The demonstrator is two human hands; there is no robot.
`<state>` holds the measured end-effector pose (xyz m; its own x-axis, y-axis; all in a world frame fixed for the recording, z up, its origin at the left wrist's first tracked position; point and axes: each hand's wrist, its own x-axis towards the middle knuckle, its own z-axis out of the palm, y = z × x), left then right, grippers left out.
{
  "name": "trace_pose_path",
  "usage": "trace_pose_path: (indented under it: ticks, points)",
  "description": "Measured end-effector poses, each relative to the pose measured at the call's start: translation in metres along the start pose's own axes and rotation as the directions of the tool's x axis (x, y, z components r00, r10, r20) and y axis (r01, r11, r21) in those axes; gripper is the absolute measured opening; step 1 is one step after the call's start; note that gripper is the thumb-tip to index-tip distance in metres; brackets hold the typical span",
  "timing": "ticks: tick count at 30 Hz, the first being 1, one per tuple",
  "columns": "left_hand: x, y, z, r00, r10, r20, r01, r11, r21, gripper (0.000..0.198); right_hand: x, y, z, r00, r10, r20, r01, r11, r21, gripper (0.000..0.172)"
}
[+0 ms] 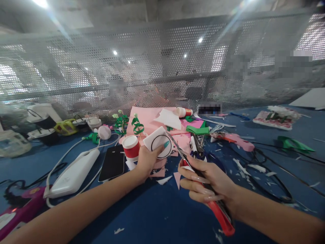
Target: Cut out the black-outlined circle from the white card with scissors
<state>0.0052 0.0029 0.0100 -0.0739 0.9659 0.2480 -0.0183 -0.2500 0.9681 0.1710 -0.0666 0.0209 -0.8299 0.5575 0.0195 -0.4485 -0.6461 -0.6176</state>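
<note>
My left hand point(148, 160) grips a white piece of foam or card point(157, 142) with a black circle drawn on it. My right hand point(205, 183) is closed round the red handles of a pair of scissors point(218, 211). The scissor blades point(177, 149) are parted and touch the right edge of the white piece. Both hands hover above a blue table point(157, 217) littered with paper scraps.
A red-and-white cup point(131, 146), black phone point(112, 163), white power bank point(73, 176) with cables, pink sheets point(147, 118), green paper curls point(137, 127), a glue tube point(183, 112) and black cables point(266, 169) lie around. A perforated metal screen point(162, 67) stands behind the table.
</note>
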Motion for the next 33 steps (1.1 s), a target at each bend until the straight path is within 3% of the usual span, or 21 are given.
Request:
trace_pose_path:
  ticks: [9,16,22,26,33]
  points:
    - [0.0,0.0,-0.001,1.0,-0.012,-0.015,0.012,1.0,0.022,0.041,0.001,0.004,0.002,0.997,-0.07,-0.037,0.072,0.996,0.051,0.048]
    - [0.001,-0.002,-0.002,0.999,0.035,-0.021,-0.033,0.997,0.064,0.039,0.001,-0.001,-0.003,1.0,-0.025,0.013,0.024,0.999,0.034,0.045]
    - [-0.009,0.008,0.003,0.995,0.066,0.08,-0.075,0.992,0.105,0.032,0.0,-0.011,-0.008,0.997,0.013,0.078,-0.015,1.0,0.025,0.045]
    - [-0.013,0.009,0.004,0.989,0.009,0.147,-0.024,0.994,0.102,0.033,0.001,-0.014,-0.012,0.996,0.04,0.085,-0.041,0.999,0.0,0.048]
    - [-0.014,0.005,0.002,0.987,-0.05,0.152,0.03,0.992,0.126,0.042,0.002,-0.014,-0.014,0.993,0.034,0.111,-0.034,0.999,-0.008,0.049]
